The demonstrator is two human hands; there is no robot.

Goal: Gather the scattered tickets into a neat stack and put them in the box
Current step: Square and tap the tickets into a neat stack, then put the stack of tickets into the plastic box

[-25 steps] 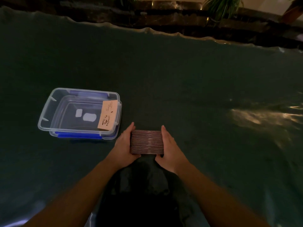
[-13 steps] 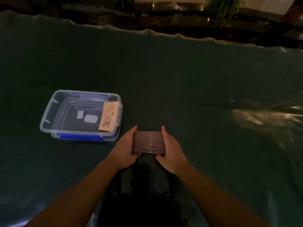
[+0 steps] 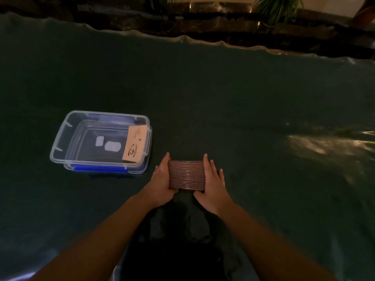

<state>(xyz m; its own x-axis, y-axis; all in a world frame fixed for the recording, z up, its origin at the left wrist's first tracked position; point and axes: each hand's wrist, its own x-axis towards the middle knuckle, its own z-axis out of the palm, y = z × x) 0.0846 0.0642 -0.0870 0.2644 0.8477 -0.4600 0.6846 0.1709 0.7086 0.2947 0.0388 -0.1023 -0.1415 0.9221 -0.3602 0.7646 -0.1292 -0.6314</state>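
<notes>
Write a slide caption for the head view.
Both hands squeeze the ticket stack beside the open box.

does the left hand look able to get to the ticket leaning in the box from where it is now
Probably yes. The box is open-topped and sits just to the left of the left hand, with bare table between. But that hand is pressed against the ticket stack along with the right hand, so it would have to let go first.

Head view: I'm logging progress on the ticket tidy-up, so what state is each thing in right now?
Ticket stack: squared up, standing on the table, pressed between both hands.
Left hand: flat against the stack's left side.
Right hand: flat against the stack's right side.
Clear box: open, no lid on, left of the stack.
Single ticket: inside the box, leaning on its right wall.
</notes>
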